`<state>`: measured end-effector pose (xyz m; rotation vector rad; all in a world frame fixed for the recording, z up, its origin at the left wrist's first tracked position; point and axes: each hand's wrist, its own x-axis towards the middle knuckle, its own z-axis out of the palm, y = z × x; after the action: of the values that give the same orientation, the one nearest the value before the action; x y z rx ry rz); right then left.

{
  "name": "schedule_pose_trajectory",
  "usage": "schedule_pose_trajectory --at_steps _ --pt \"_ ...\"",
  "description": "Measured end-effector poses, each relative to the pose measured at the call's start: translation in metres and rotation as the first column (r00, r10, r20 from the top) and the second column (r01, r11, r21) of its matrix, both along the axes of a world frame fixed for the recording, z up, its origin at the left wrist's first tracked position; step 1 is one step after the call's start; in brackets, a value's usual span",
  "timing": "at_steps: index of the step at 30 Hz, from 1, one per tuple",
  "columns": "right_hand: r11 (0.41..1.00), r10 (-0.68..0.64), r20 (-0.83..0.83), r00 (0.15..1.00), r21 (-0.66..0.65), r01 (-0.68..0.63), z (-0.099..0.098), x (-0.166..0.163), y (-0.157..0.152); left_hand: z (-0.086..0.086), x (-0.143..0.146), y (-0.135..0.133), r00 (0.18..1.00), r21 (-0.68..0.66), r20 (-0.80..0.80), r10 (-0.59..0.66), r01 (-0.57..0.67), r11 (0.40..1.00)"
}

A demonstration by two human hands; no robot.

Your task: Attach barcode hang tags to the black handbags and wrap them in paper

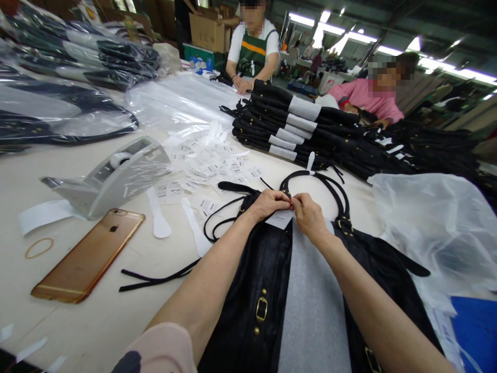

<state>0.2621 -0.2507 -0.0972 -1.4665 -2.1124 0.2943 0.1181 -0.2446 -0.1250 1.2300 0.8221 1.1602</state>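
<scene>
A black bag [252, 290] lies flat on the tabletop [116, 321] right in front of the person, handles [334, 192] pointing away, so its top edge sits within easy reach of both arms. A grey sheet [310, 305] runs down its middle, apparently to shield the leather. The left hand [267, 203] and right hand [309, 215] meet at that top edge, both pinched shut fingertip to fingertip on the upper end of a white slip [279, 219]; exactly how it is fixed there is too small to tell.

Loose labels [209, 160] and white strips [159, 221] are strewn just beyond the left hand, likely kept close for quick picking. A tape dispenser [116, 173], a gold phone [89, 255] and a rubber band [39, 247] lie farther left, clear of the bag. A crumpled plastic cover [435, 228] sits beside the bag on the right.

Across the tabletop, similar bags are stacked [287, 129] with paper bands round them, and wrapped ones are piled [77, 46] at far left. Two co-workers, one in a green apron [254, 49] and one in pink [368, 96], work on the opposite side.
</scene>
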Motion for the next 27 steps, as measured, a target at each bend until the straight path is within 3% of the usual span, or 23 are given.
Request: schedule_pose_trajectory --at_steps 4,10,15,23,27 --pt "0.99 -0.011 -0.308 0.951 -0.14 -0.033 -0.006 -0.003 -0.001 0.002 0.001 -0.002 0.999 -0.023 -0.029 0.028 -0.029 0.999" --pt "0.92 -0.134 -0.673 0.727 -0.358 -0.161 -0.01 -0.002 -0.007 0.003 0.0 -0.003 0.983 -0.008 -0.175 0.059 -0.062 0.998" --pt "0.863 -0.273 -0.738 0.617 -0.471 -0.181 -0.012 -0.003 -0.008 0.0 0.001 -0.002 0.972 0.015 -0.218 0.091 -0.09 0.996" --pt "0.895 -0.296 -0.849 0.437 -0.407 -0.184 -0.018 -0.001 -0.009 -0.003 0.001 -0.002 0.984 0.05 -0.134 0.114 -0.108 0.993" --pt "0.898 -0.246 -0.839 0.485 -0.386 -0.211 -0.016 0.001 -0.013 0.0 -0.001 -0.004 0.973 0.073 -0.196 0.126 -0.113 0.991"
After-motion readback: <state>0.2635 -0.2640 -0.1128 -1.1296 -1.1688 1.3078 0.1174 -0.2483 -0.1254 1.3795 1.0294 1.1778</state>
